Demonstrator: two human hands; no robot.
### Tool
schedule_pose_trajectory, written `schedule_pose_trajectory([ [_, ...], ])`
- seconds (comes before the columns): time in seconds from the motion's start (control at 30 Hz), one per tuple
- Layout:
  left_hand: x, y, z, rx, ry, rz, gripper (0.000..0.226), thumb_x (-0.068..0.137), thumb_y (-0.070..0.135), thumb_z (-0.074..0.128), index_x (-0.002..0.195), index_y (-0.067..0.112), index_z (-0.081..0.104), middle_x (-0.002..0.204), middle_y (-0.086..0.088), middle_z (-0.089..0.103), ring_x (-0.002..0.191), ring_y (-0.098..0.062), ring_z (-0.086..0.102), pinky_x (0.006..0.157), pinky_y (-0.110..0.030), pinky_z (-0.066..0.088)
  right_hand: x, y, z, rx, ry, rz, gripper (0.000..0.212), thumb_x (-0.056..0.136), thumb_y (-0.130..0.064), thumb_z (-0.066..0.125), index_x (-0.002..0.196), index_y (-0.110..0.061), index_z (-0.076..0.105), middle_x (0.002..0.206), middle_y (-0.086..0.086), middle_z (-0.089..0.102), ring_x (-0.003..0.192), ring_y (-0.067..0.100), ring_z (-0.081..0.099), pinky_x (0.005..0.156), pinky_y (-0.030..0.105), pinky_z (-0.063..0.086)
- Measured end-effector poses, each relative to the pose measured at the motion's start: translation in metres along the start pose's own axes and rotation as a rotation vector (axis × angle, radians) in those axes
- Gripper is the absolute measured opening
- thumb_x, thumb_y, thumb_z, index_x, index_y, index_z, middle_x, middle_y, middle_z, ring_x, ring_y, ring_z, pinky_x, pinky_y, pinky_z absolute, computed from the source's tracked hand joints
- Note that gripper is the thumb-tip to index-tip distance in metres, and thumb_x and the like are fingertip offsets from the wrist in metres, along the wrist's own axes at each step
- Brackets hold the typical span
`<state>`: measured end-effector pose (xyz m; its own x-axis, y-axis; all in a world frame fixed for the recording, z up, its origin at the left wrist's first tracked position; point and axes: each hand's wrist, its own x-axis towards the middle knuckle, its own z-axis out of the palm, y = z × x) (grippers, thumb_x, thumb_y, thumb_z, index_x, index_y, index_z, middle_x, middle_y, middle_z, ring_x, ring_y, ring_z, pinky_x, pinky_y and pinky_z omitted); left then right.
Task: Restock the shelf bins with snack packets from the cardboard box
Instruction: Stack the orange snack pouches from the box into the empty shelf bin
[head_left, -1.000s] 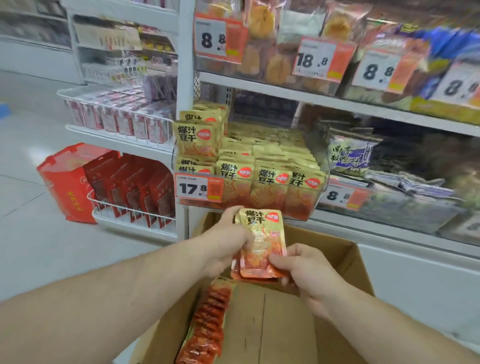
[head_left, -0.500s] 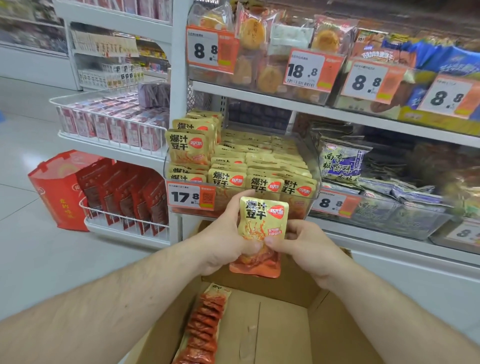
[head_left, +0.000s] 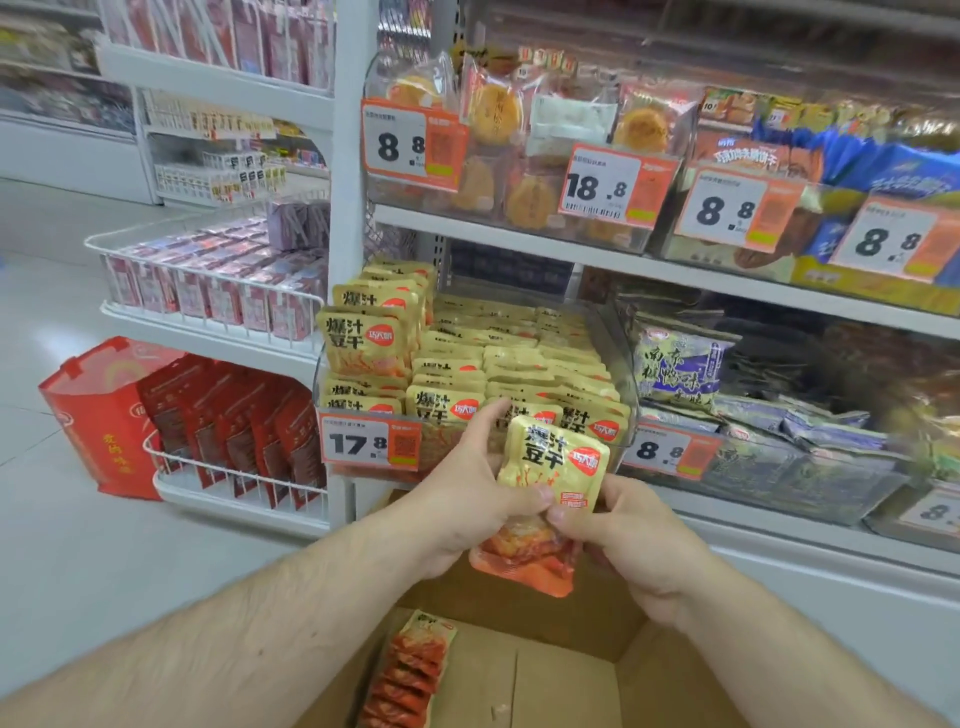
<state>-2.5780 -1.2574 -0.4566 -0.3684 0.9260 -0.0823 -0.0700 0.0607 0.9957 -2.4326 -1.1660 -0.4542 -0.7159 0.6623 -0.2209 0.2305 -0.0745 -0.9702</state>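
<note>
A small stack of yellow-and-orange snack packets (head_left: 551, 467) stands upright just in front of the clear shelf bin (head_left: 621, 358). My left hand (head_left: 470, 499) grips the stack from the left, thumb across its front. My right hand (head_left: 631, 540) pinches the stack's lower right side. The bin, tagged 17.8, holds several rows of the same yellow packets (head_left: 509, 358). Below my hands sits the open cardboard box (head_left: 561, 675), with a row of the same packets (head_left: 410, 670) along its left wall.
Neighbouring clear bins hold purple-grey packets (head_left: 691, 364) to the right and pastries (head_left: 498, 114) on the shelf above. White wire baskets with red packs (head_left: 244, 431) stand to the left, beside a red gift bag (head_left: 98, 415) on the tiled floor.
Both hands have lifted the packet stack up out of the box to the front of the 17.8 bin. My view has moved closer to the shelf.
</note>
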Motion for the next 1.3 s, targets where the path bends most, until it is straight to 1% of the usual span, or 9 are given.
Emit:
schedule_pose_trajectory([
  [0.3,0.058,0.063,-0.023,0.419,0.214,0.322,0.034,0.103,0.028,0.045,0.136,0.03,0.049,0.124,0.012,0.06,0.102,-0.004,0.059,0.079,-0.019,0.046,0.05,-0.086,-0.03,0.073,0.191,-0.185,0.012,0.091,0.003,0.061,0.095,-0.006,0.068,0.085,0.008,0.074,0.059,0.007,0.068,0.048,0.018,0.05],
  [0.4,0.093,0.064,-0.043,0.881,0.259,0.334,0.04,0.096,0.011,0.044,0.132,0.021,0.056,0.13,0.005,0.059,0.116,-0.015,0.055,0.095,-0.027,0.045,0.076,-0.105,-0.035,0.015,0.295,-0.273,0.012,0.091,0.002,0.063,0.096,-0.008,0.066,0.083,0.004,0.069,0.045,-0.005,0.057,0.041,0.011,0.042],
  [0.5,0.128,0.064,-0.053,1.26,0.229,0.269,0.043,0.091,0.018,0.047,0.133,0.015,0.055,0.135,-0.005,0.055,0.125,-0.026,0.048,0.103,-0.043,0.045,0.103,-0.11,-0.035,-0.028,0.353,-0.312,0.015,0.089,0.002,0.066,0.099,-0.009,0.065,0.082,0.003,0.068,0.042,-0.006,0.054,0.041,0.012,0.04],
  [0.6,0.159,0.063,-0.058,1.447,0.152,0.154,0.06,0.098,0.043,0.041,0.15,0.015,0.034,0.153,-0.01,0.039,0.142,-0.03,0.031,0.115,-0.049,0.03,0.126,-0.109,-0.031,-0.048,0.435,-0.338,0.02,0.086,-0.001,0.07,0.098,-0.016,0.066,0.093,0.001,0.072,0.073,0.005,0.068,0.068,0.027,0.053],
  [0.67,0.176,0.06,-0.062,1.475,0.099,0.053,0.073,0.098,0.059,0.032,0.157,0.02,0.018,0.162,-0.009,0.022,0.15,-0.03,0.014,0.121,-0.053,0.013,0.137,-0.107,-0.028,-0.055,0.478,-0.355,0.022,0.085,-0.001,0.071,0.095,-0.02,0.066,0.096,-0.001,0.073,0.089,0.016,0.069,0.082,0.036,0.054],
  [0.77,0.191,0.057,-0.067,1.454,0.093,-0.06,0.081,0.093,0.072,0.024,0.158,0.024,0.013,0.165,-0.008,0.016,0.152,-0.031,0.009,0.122,-0.054,0.003,0.147,-0.105,-0.028,-0.133,0.486,-0.378,0.022,0.086,-0.001,0.071,0.094,-0.021,0.066,0.094,-0.005,0.072,0.087,0.012,0.067,0.076,0.028,0.051],
  [0.9,0.188,0.057,-0.067,1.467,0.1,-0.07,0.085,0.091,0.075,0.023,0.158,0.024,0.015,0.166,-0.007,0.013,0.152,-0.029,0.009,0.122,-0.053,0.003,0.157,-0.106,-0.033,-0.182,0.503,-0.388,0.023,0.085,-0.003,0.072,0.095,-0.023,0.067,0.093,-0.006,0.074,0.091,0.016,0.069,0.086,0.039,0.054],
  [1.1,0.175,0.051,-0.06,1.461,0.101,-0.075,0.087,0.092,0.074,0.02,0.159,0.019,0.011,0.166,-0.008,0.008,0.153,-0.029,0.003,0.122,-0.053,0.0,0.176,-0.112,-0.023,-0.328,0.455,-0.484,0.024,0.084,-0.006,0.073,0.093,-0.028,0.066,0.093,-0.012,0.071,0.09,0.004,0.065,0.075,0.021,0.047],
  [1.3,0.168,0.045,-0.06,1.433,0.124,-0.029,0.083,0.094,0.07,0.02,0.157,0.016,0.017,0.165,-0.011,0.013,0.152,-0.031,0.005,0.122,-0.053,-0.001,0.203,-0.112,-0.009,-0.411,0.413,-0.491,0.023,0.083,-0.009,0.076,0.094,-0.025,0.066,0.095,-0.009,0.072,0.093,0.01,0.067,0.086,0.032,0.053],
])
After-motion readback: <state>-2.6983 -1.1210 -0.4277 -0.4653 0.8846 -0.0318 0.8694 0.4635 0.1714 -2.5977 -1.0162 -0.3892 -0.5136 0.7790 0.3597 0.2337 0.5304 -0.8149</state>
